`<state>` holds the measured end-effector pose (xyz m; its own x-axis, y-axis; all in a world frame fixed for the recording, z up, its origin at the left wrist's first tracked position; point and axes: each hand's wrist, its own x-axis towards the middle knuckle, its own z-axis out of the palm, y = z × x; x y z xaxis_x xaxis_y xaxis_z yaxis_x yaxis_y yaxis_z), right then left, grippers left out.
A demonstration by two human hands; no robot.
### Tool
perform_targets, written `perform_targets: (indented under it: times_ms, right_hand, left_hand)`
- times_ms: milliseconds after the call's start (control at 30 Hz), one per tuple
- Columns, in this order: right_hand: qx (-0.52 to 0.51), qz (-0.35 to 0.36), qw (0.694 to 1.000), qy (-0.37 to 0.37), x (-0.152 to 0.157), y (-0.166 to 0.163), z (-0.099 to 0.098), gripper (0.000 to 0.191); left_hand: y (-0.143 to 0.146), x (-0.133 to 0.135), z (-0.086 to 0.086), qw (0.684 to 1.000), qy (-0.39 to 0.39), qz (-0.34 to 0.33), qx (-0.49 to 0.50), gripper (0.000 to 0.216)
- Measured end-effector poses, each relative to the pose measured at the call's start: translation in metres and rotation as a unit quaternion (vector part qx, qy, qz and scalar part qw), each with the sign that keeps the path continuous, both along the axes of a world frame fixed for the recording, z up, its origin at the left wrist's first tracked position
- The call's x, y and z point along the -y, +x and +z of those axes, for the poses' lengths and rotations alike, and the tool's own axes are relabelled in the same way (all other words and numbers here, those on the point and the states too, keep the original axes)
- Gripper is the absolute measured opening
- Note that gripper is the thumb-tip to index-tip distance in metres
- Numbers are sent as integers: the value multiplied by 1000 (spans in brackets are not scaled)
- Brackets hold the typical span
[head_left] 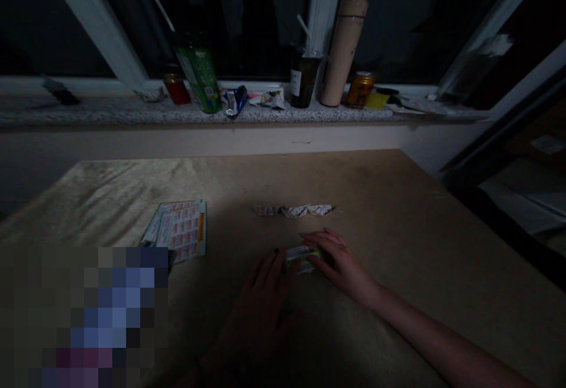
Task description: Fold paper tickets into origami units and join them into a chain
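A small folded piece of printed paper [300, 252], green and white, lies flat on the table between my hands. My right hand [339, 258] grips its right end, thumb on the near side and fingers on the far side. My left hand [265, 285] rests in shadow at the left end, fingers stretched out flat and fingertips touching or very near the paper. Just beyond, small folded printed paper pieces [295, 210] lie in a row. To the left, flat printed cards [182, 232] with pink blocks and green borders overlap.
The table [380, 199] reaches a speckled windowsill [274, 117]. Along the sill stand a green carton [203, 78], a red jar [177, 88], a dark cup with a straw [304, 81], a tall beige flask [344, 52] and a gold can [359, 89]. A pixelated patch covers the lower left.
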<state>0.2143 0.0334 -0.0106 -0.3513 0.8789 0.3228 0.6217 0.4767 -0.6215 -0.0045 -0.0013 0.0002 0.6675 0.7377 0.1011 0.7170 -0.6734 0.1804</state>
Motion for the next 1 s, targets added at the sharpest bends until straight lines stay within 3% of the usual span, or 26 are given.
perform_targets:
  times_ms: [67,133,200,300,467,700,833,1000]
  right_hand:
    - [11,1,1000,5,0,-1,1,34]
    - [21,4,1000,14,0,-2,4,34]
    - [27,6,999,21,0,-3,6,34]
    - [29,6,999,24,1,-3,8,35]
    - [29,21,999,12,0,-3,8,33]
    - [16,19,999,-22,-5,-1,8,30]
    - [6,8,999,-44,-6,-2,9,32]
    - [7,10,999,-34,-7,-3,8,22]
  left_hand:
    - [5,7,-1,999,34,22,-8,65]
    - [11,17,-1,999,41,2,-14,66]
    - [16,26,0,999,4,-38,-35,68]
    - [20,31,2,997,-33,-37,-54,72]
    - [17,25,1,998,-20,-4,-53,75]
    - [10,12,-2,998,43,-32,-38,71]
    - [9,9,1,997,30,-61,-46,74]
    - [12,11,3,998,-24,-49,-30,78]
